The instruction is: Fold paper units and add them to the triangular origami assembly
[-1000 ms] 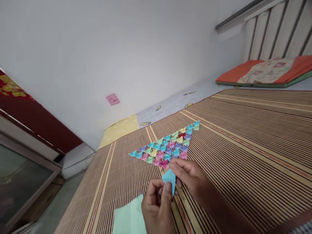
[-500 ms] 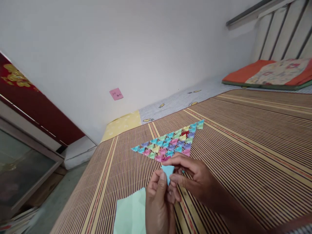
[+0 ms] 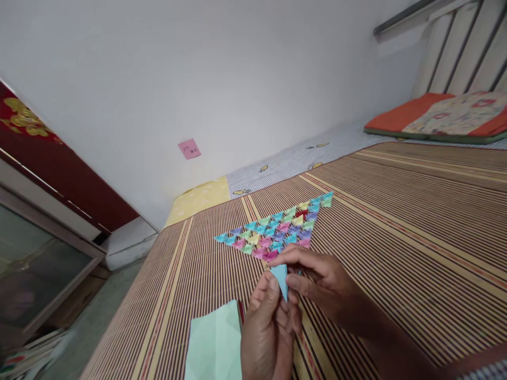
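Note:
A small folded piece of blue paper [image 3: 280, 278] is pinched between the thumb and fingers of my left hand [image 3: 267, 322]. My right hand [image 3: 317, 274] reaches over from the right, its index finger along the paper's top edge and its thumb near the right edge; it appears to grip that edge too. Just beyond my hands, many folded paper pieces [image 3: 273, 227] in blue, green, pink, yellow and purple lie in rows, forming a triangle. My right hand hides part of its near side. A pale green paper sheet [image 3: 214, 343] lies left of my left hand.
A striped bamboo mat [image 3: 380, 221] covers the bed. An orange and floral folded cushion [image 3: 443, 116] lies at the far right. A pink note [image 3: 189, 149] sticks to the white wall [image 3: 237, 79]. A glass-fronted cabinet [image 3: 39, 279] stands at left beyond the bed's edge.
Both hands have shifted slightly right with the blue paper, which now looks narrower and turned. More of the green sheet's right edge shows.

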Demonstrator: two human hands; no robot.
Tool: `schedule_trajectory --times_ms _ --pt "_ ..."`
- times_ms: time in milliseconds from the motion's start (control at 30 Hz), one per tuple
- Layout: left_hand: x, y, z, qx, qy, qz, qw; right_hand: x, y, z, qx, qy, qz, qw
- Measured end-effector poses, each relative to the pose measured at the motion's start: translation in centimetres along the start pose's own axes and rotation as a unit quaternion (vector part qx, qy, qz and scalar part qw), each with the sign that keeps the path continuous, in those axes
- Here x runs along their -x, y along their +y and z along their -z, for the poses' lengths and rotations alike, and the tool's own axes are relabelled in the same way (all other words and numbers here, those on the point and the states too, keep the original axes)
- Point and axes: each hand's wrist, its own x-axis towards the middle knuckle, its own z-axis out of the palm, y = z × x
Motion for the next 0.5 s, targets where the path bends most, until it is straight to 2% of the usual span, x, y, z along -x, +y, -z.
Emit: schedule_trajectory --times_ms 133,300,500 --pt "0.16 -0.1 -0.27 -0.018 -0.032 -0.008 0.999 0.07 0.03 -0.06 -0.014 -0.003 -0.014 1.0" --pt "0.23 -0.17 -0.16 -0.036 -0.016 -0.008 0.999 0.06 -0.64 -0.09 0.007 -0.003 -0.018 1.0" --pt "0.21 -0.35 0.23 -0.082 -0.035 -0.022 0.996 0.05 -0.7 0.07 0.028 0.004 -0.016 0.999"
